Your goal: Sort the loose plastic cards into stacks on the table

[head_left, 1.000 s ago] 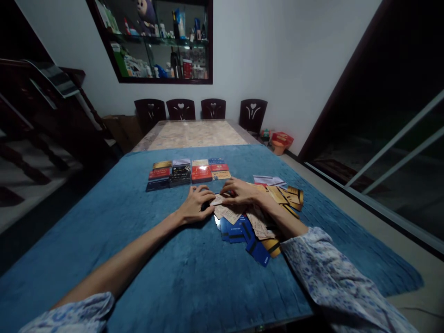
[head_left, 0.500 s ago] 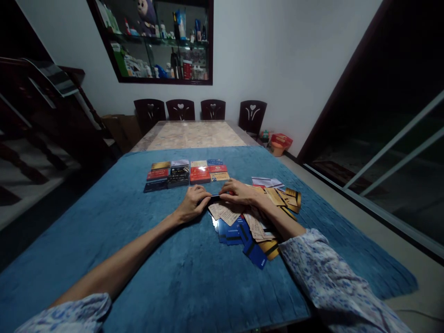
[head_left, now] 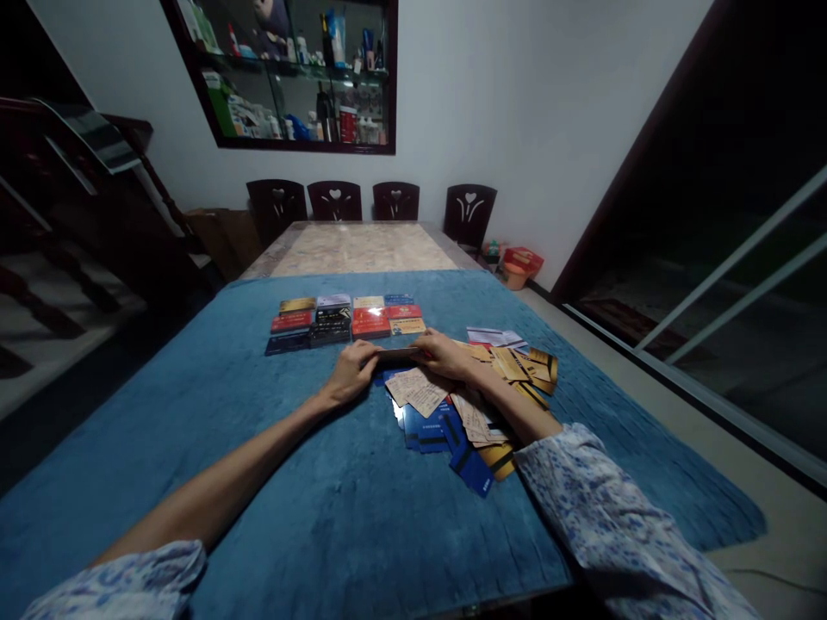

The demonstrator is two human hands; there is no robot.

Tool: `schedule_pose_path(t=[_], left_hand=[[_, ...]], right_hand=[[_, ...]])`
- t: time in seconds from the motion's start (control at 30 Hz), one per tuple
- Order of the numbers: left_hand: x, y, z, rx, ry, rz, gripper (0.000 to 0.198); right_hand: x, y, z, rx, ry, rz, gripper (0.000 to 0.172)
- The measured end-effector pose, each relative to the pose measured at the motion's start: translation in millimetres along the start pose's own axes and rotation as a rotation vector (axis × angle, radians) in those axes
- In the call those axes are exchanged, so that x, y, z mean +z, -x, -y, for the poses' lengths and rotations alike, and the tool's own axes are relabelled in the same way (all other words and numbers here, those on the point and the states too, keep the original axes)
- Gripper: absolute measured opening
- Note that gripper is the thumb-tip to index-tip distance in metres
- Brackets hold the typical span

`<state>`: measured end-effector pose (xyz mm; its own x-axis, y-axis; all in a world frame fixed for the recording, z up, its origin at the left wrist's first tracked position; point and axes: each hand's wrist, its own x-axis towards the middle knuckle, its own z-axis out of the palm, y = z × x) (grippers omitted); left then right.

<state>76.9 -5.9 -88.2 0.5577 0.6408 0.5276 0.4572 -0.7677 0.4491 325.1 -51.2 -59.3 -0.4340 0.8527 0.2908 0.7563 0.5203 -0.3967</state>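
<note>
Between my two hands is a small dark-faced card stack [head_left: 395,353], held at its ends; how many cards it contains I cannot tell. My left hand [head_left: 352,372] pinches the left end. On the right end, the fingers of my right hand [head_left: 443,355] are closed. Just below lie loose cards: pinkish cards with printed lines [head_left: 427,394], blue cards [head_left: 423,430] and gold cards [head_left: 510,363], partly under my right forearm. Beyond my hands stand neat rows of stacked cards, among them a red stack [head_left: 370,322], a black stack [head_left: 331,325] and a dark blue stack [head_left: 288,344].
A blue cloth [head_left: 271,525] covers the near part of the long table, whose bare marble-look top [head_left: 368,245] shows beyond. Several dark chairs [head_left: 336,201] line the far end. White cards [head_left: 494,337] lie at the right of the loose pile.
The card stack has tipped so that more of its broad face shows, and it sits slightly higher. My left hand has shifted a little left. The view has moved slightly.
</note>
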Motion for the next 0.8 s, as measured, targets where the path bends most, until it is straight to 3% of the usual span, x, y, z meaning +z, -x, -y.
schedule_pose_path(t=[0.53, 0.8], left_hand=[[-1.3, -0.6, 0.7, -0.04, 0.039, -0.008, 0.022], [-1.3, 0.7, -0.3, -0.049, 0.029, -0.021, 0.022]], right_hand=[[2.7, -0.2, 3.8, 0.085, 0.031, -0.045, 0.028], [6.4, 1.0, 2.0, 0.084, 0.088, -0.086, 0.024]])
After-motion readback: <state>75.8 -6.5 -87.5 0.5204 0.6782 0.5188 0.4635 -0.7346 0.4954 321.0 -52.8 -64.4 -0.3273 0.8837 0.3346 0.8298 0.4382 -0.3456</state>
